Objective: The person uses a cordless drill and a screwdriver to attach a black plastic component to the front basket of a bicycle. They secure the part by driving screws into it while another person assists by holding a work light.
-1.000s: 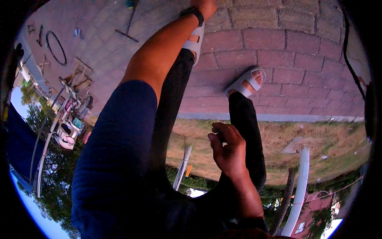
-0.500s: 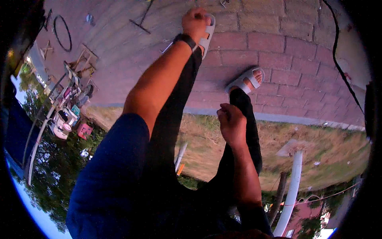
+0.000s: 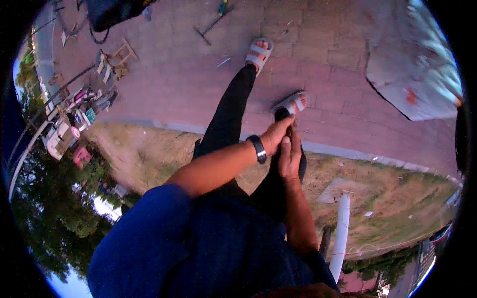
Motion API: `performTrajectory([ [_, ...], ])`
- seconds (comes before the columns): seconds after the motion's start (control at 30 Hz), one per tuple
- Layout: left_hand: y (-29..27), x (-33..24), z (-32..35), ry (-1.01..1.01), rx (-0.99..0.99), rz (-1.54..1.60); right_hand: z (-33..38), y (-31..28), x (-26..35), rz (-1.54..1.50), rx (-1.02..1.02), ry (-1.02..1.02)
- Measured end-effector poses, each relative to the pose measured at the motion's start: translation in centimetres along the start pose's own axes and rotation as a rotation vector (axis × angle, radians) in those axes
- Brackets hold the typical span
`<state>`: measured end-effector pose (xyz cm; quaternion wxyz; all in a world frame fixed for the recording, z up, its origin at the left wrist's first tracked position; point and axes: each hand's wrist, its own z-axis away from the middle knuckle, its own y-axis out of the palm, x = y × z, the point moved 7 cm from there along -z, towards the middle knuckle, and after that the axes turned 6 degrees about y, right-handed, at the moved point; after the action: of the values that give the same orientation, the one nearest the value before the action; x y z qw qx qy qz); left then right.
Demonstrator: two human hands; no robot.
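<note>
My left hand [image 3: 273,138], with a dark band on its wrist, reaches across in front of my body and meets my right hand [image 3: 289,156]. The two touch, palm side to palm side. Fingers of the right are stretched out and point away from me, its thumb up. Those of the left lie straight along the right hand, partly hidden and a little blurred. No object shows between them. Beyond and below are my feet in grey sandals, the left sandal [image 3: 259,55] farther off and the right sandal [image 3: 290,103] just past the hands.
A T-shaped metal bar [image 3: 211,27] and a thin light rod [image 3: 223,62] lie on the brick paving [image 3: 174,89]. Small wooden stand [image 3: 117,60] at far left; pale sheet [image 3: 422,94] at far right. Behind the kerb, a white pole [image 3: 341,231] rises from dry grass [image 3: 387,198].
My left hand has come back from beside the left foot to meet the right, which has risen slightly; both have unfolded. The view has shifted, bringing the pale sheet and a dark bag in.
</note>
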<state>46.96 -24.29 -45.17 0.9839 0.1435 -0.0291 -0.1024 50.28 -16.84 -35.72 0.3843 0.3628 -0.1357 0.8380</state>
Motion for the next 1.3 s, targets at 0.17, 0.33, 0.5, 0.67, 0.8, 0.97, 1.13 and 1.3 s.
performTrajectory([
  [0.17,12.7,1.0,11.6,-0.094,0.292,0.136,5.1,-5.8,7.0,0.464,-0.111,-0.275],
  [0.33,18.7,1.2,17.4,-0.033,0.541,0.052,7.3,-12.5,9.1,0.443,-0.182,-0.297],
  [0.5,19.9,-0.3,19.6,-0.061,0.287,-0.144,7.6,-18.2,7.4,0.313,-0.239,0.025],
  [0.67,17.0,-2.8,18.0,0.000,0.178,-0.367,10.8,-21.8,6.3,0.442,-0.383,0.205],
  [0.8,14.9,-7.6,16.6,0.206,0.150,-0.576,12.8,-25.1,2.0,0.495,-0.382,0.210],
  [0.97,13.0,-13.3,13.2,0.287,0.087,-0.538,6.0,-18.8,8.3,0.660,-0.186,0.276],
  [1.13,6.1,-16.6,3.6,0.433,-0.028,-0.740,-8.5,-13.8,2.7,0.595,0.015,0.155],
  [1.3,-0.9,-19.8,-6.7,0.604,-0.079,-0.958,-22.6,-9.7,-6.4,1.060,0.273,-0.106],
])
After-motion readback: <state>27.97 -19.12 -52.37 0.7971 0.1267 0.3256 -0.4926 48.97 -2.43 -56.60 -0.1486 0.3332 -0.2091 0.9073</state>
